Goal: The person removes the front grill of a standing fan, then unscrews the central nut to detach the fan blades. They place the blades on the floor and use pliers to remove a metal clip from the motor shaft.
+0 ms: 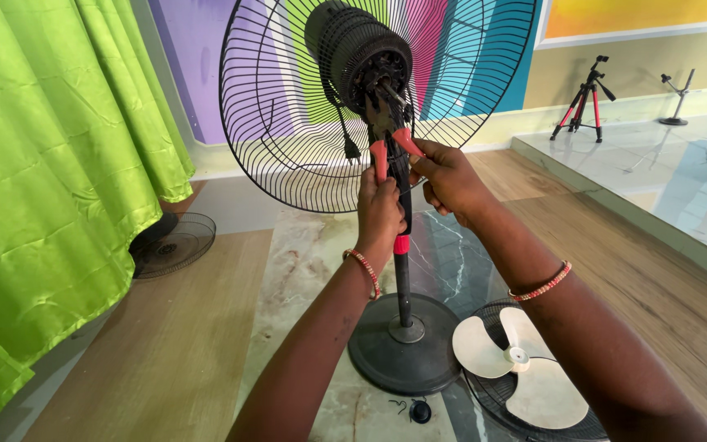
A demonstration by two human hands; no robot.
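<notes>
Our left hand (380, 214) at frame centre, clenched on one red plier handle (379, 160). Our right hand (450, 178) at 3 o'clock of it, grasping other handle. Pliers' jaws at motor housing (362, 53) of stand fan, before rear grille (288, 147). Round base (403, 352) at 6 o'clock. Detached blade (525, 372) at 4 o'clock on floor, inside second grille.

Count, floor level: one pedestal fan stand (403, 327); one rear wire guard (288, 123) mounted on it; two loose wire guards, one by the green curtain (172, 244), one under the white blade (525, 368). Tripods: two (584, 102) (677, 98). Beaded bracelets: two (363, 270) (543, 285).
</notes>
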